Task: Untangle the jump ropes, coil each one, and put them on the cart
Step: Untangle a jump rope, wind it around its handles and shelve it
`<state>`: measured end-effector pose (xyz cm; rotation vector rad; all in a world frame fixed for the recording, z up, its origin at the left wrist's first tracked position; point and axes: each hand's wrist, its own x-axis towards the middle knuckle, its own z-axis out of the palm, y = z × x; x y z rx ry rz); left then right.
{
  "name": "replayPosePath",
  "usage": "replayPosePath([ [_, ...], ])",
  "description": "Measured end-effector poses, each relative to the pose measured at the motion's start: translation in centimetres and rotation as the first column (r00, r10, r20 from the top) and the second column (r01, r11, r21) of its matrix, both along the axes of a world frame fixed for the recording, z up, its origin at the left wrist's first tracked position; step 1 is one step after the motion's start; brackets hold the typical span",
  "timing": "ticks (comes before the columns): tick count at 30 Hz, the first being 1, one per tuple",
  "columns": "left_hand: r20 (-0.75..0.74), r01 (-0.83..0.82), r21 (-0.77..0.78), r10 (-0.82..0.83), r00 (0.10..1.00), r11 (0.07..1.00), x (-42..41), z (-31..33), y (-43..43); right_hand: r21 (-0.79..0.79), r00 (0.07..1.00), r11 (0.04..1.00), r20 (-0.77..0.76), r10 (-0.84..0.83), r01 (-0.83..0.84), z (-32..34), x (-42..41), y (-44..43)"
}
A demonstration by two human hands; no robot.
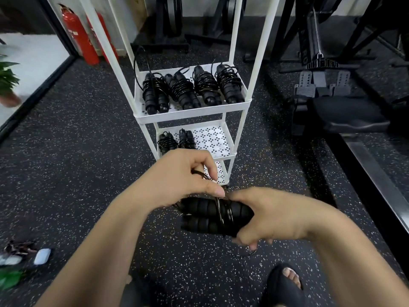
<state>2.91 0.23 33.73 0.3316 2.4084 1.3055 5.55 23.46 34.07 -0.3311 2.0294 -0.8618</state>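
My right hand (272,216) grips the two black foam handles of a jump rope (205,214), held side by side with thin black cord wound round them. My left hand (188,176) pinches a loop of that cord just above the handles. A white cart (192,111) stands straight ahead. Its upper shelf carries several coiled black jump ropes (190,89). Two more coiled ropes (176,140) lie at the left of the shelf below, partly hidden behind my left hand.
Speckled black rubber floor (77,140) surrounds the cart. Red fire extinguishers (81,36) stand at the back left by a mirror. Black gym machines (332,85) crowd the right side. Small items (28,255) lie on the floor at left. My sandalled foot (285,282) is below.
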Motion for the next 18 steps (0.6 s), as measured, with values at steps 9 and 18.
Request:
replayPosePath([
  [9, 0.096, -0.005, 0.343, -0.030, 0.995, 0.939, -0.6, -0.2, -1.7, -0.477, 0.982, 0.876, 0.189, 0.021, 0.074, 1.6, 0.5, 1.5],
  [18, 0.118, -0.218, 0.256, 0.194, 0.974, 0.942, -0.5, -2.1, 2.1, -0.732, 0.892, 0.556, 0.156, -0.425, 0.394, 0.8, -0.4, 0.7],
])
